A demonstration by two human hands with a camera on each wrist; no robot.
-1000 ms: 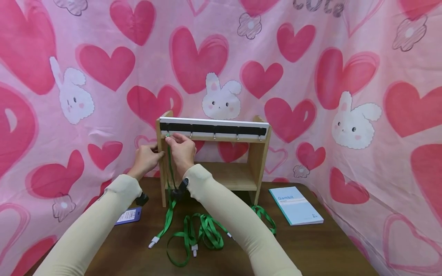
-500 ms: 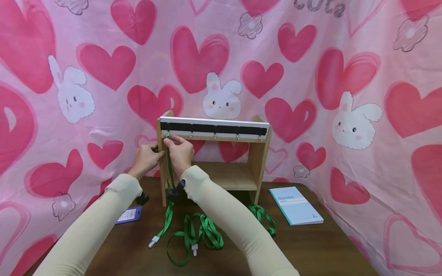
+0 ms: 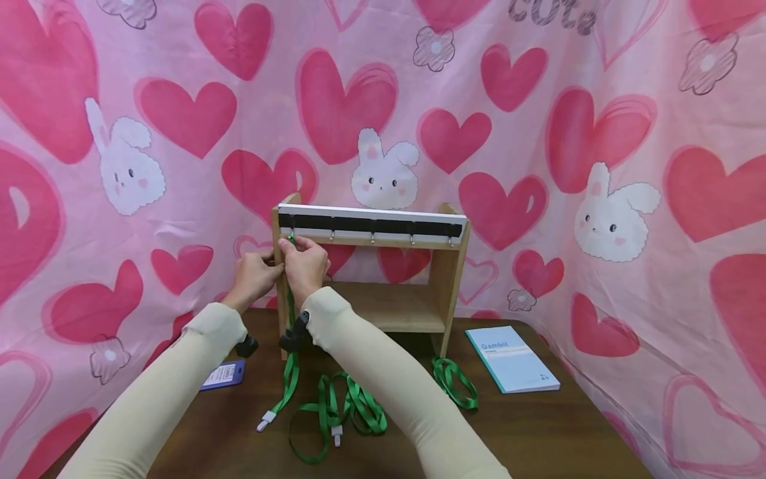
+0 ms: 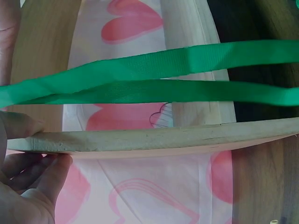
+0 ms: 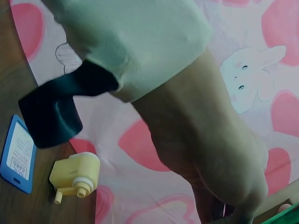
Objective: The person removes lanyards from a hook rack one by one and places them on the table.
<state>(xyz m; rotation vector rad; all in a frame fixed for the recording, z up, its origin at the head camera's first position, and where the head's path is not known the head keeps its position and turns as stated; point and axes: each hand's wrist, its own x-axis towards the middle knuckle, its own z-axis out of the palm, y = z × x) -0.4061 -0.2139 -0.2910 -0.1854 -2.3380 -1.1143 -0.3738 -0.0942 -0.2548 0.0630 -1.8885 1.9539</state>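
A green lanyard hangs from the leftmost hook of the hook strip on a wooden shelf. My right hand holds it just below the hook between thumb and fingers, hiding part of the strap. My left hand grips the shelf's left side panel; in the left wrist view the thumb lies on the panel's edge and the fingers are behind it. Two green straps run beside that panel. The right wrist view mostly shows my left forearm and hand.
Coiled green lanyards with white clips lie in front of the shelf, and another coil is to their right. A notebook lies at right. A blue card holder and a yellow crank-handled thing are at left.
My right hand has shifted a little left and down from the hook, along the hanging lanyard. The left hand stays on the side panel.
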